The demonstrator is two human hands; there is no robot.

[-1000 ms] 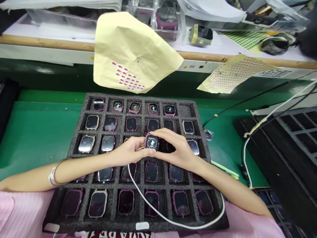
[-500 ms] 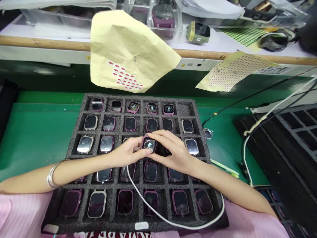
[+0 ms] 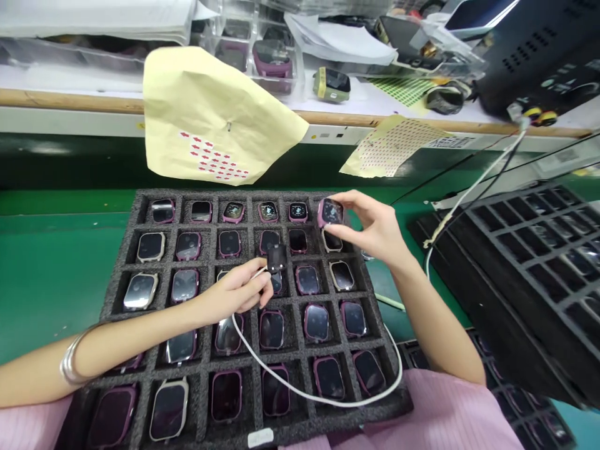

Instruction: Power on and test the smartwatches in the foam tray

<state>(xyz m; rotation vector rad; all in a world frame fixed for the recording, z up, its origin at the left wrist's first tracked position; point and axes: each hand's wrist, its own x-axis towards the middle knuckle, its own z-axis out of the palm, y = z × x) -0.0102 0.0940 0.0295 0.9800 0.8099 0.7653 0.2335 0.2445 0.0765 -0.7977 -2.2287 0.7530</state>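
My right hand point(image 3: 375, 228) pinches a purple-framed smartwatch point(image 3: 331, 212) between thumb and fingers, over the back right corner compartment of the grey foam tray point(image 3: 210, 350). Its screen is lit; whether it touches the foam I cannot tell. My left hand point(image 3: 246, 287) is closed on a small black charger point(image 3: 277, 256), held above the middle of the tray with two bright contacts visible. From it a white cable point(image 3: 300, 394) loops across the front compartments. Smartwatches with purple or silver frames lie face up in the compartments, and several in the back row have lit screens.
Behind the tray runs a shelf edge point(image 3: 70, 103) with yellow sticker sheets point(image 3: 201, 112) hanging from it. A green watch point(image 3: 332, 85) and plastic trays stand on the shelf. Stacked black foam trays point(image 3: 469, 287) are at the right, with cables running past them.
The watch and charger, together before, are now apart. My right hand has carried the watch back and right to the corner compartment, while my left hand keeps the charger. The view has shifted right.
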